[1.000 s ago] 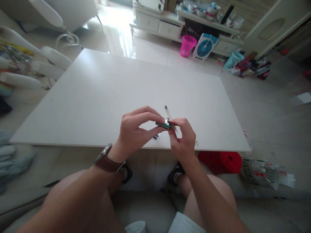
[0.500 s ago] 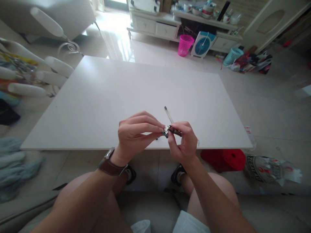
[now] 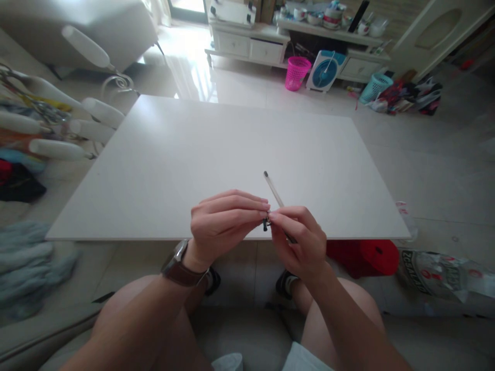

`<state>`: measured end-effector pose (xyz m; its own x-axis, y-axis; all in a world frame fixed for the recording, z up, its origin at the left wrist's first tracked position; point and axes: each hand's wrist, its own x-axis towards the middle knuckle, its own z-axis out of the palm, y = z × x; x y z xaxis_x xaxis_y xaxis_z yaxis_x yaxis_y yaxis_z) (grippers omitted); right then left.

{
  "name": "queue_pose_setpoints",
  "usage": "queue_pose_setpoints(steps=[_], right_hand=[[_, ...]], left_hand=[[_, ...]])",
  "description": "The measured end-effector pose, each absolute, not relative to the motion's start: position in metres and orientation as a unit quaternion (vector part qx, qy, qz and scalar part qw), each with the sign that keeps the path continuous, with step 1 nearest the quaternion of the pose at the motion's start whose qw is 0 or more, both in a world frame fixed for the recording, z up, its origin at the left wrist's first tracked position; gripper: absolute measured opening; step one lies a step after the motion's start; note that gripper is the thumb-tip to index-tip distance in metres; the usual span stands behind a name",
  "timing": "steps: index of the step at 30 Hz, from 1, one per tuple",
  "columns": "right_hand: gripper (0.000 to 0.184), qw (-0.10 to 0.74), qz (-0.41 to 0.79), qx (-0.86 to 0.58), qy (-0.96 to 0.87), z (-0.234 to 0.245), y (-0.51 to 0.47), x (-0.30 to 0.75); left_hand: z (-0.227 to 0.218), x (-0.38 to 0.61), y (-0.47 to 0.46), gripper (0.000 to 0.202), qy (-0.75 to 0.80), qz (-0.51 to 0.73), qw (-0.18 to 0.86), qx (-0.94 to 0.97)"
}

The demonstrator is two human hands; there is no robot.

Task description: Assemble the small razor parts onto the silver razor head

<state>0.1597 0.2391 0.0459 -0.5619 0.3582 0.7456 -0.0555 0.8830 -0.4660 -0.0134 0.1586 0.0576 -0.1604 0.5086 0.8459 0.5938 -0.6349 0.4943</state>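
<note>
Both of my hands meet over the near edge of the white table (image 3: 193,154). My left hand (image 3: 224,221), with a brown-strapped watch on its wrist, pinches a small dark object (image 3: 266,222) between thumb and fingers. My right hand (image 3: 299,237) pinches the same object from the right side. Most of the object is hidden by my fingers and I cannot name it. A thin clear pen (image 3: 274,190) with a dark tip lies on the table just beyond my fingertips.
A red stool (image 3: 363,256) and a printed plastic bag (image 3: 436,272) lie on the floor under the table's right corner. White chair backs (image 3: 77,134) stand at the left. A pink bin (image 3: 296,72), a blue fan (image 3: 323,72) and a low cabinet sit far back.
My hands have dropped closer to the table's near edge and closed tighter together. The small green-and-dark object, visible between them earlier, is now almost hidden by my fingers.
</note>
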Motion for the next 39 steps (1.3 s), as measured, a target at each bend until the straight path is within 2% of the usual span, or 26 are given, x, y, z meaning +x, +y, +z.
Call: queue_pose_setpoints(steps=[12, 19, 24, 30, 39], right_hand=[[0.044, 0.417, 0.218, -0.093, -0.877, 0.072, 0.235, 0.159], [0.026, 0.409, 0.328, -0.141, -0.840, 0.075, 0.239, 0.136], [0.019, 0.443, 0.356, -0.136, -0.812, 0.058, 0.251, 0.124], [0.030, 0.467, 0.332, -0.094, -0.814, 0.048, 0.255, 0.132], [0.043, 0.488, 0.278, -0.056, -0.826, 0.056, 0.257, 0.135]], left_hand=[[0.063, -0.016, 0.162, 0.023, -0.398, -0.654, 0.065, -0.640], [0.057, -0.025, 0.173, 0.015, -0.432, -0.653, 0.068, -0.619], [0.054, -0.030, 0.182, 0.010, -0.455, -0.657, 0.070, -0.597], [0.060, -0.025, 0.178, 0.013, -0.445, -0.638, 0.071, -0.625], [0.066, -0.020, 0.173, 0.018, -0.434, -0.640, 0.089, -0.628]])
